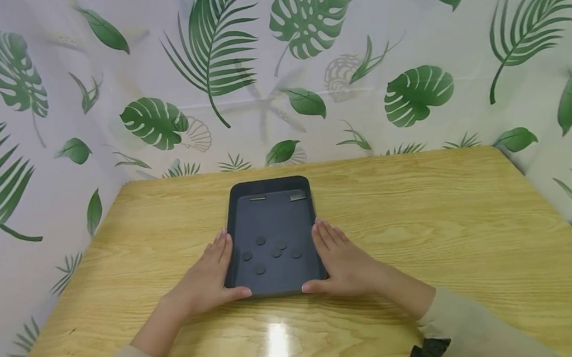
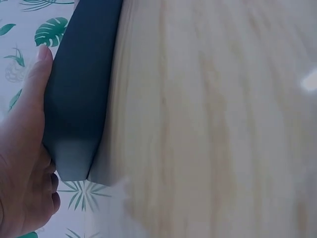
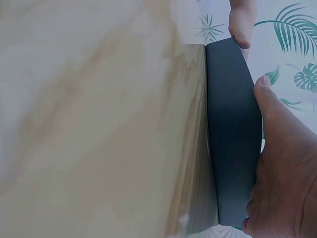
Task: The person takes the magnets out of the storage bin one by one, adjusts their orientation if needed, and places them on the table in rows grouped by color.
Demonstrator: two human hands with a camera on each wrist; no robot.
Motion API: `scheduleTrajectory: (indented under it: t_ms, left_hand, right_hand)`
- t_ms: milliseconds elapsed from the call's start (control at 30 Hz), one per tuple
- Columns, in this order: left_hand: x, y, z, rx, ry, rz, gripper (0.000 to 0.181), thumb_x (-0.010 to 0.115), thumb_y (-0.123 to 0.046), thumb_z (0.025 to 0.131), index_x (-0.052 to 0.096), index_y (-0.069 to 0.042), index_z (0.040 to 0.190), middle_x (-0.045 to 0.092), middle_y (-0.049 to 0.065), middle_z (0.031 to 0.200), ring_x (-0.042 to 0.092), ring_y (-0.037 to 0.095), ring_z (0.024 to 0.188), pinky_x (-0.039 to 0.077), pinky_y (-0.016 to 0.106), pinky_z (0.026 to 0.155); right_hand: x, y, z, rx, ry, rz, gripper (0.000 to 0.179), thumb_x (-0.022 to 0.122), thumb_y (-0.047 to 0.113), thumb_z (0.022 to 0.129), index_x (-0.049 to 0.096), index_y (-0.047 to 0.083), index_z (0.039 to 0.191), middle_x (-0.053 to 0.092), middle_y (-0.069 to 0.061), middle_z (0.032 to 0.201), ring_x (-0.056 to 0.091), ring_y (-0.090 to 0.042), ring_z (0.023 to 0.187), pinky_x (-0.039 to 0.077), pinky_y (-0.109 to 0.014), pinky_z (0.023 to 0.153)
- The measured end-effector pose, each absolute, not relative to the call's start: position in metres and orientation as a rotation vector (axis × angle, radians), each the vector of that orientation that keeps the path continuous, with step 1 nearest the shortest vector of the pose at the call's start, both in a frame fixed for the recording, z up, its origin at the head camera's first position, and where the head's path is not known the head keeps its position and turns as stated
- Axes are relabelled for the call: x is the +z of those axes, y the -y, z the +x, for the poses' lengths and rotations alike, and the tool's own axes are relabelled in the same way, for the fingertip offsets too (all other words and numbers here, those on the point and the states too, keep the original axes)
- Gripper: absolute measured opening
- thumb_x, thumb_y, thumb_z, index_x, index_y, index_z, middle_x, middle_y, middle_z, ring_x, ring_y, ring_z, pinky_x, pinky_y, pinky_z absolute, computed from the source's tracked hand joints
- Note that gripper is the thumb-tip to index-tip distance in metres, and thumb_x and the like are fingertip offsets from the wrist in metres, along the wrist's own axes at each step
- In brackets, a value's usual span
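A dark grey rectangular tray [image 1: 274, 218] lies lengthwise on the table. Its long left side meets my left hand [image 1: 205, 280], whose straight fingers press flat along the wall while the thumb rests at the near rim. My right hand [image 1: 348, 266] mirrors this on the right side, thumb also at the near edge. Inside the tray, several small dark discs [image 1: 260, 240] lie scattered in the near half. Two short bar-shaped pieces [image 1: 298, 197] are at its far end. Both wrist views show the tray's near outer wall [image 2: 77, 104] beside the hands.
The wood-grain table [image 1: 420, 218] extends on both sides of the tray. A leaf-print cloth [image 1: 242, 137] hangs behind the table and along its sides. Light glares on the tabletop near the front. Dark wrist devices [image 1: 429, 352] sit at the sleeves.
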State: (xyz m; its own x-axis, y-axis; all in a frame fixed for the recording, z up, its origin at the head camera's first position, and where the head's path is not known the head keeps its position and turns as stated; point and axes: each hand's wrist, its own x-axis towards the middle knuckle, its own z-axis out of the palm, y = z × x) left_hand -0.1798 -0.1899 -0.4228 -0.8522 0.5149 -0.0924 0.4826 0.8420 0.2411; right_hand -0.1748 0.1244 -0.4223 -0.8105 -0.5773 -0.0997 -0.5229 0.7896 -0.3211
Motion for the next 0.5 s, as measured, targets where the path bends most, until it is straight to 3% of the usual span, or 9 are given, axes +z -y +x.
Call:
scheduleTrajectory:
  t_ms: [500]
  left_hand:
    - [-0.424, 0.174, -0.183, 0.349, -2.855, 0.765, 0.115, 0.055, -0.071, 0.079, 0.002, 0.003, 0.149, -0.008, 0.017, 0.158, -0.004, 0.027, 0.146, 0.010, 0.043, 0.118]
  right_hand:
    - [-0.424, -0.140, -0.178, -0.423, -2.800, -0.848, 0.112, 0.049, 0.072, 0.082, 0.006, -0.009, 0.147, -0.005, -0.024, 0.156, -0.004, -0.035, 0.145, 0.008, -0.050, 0.117]
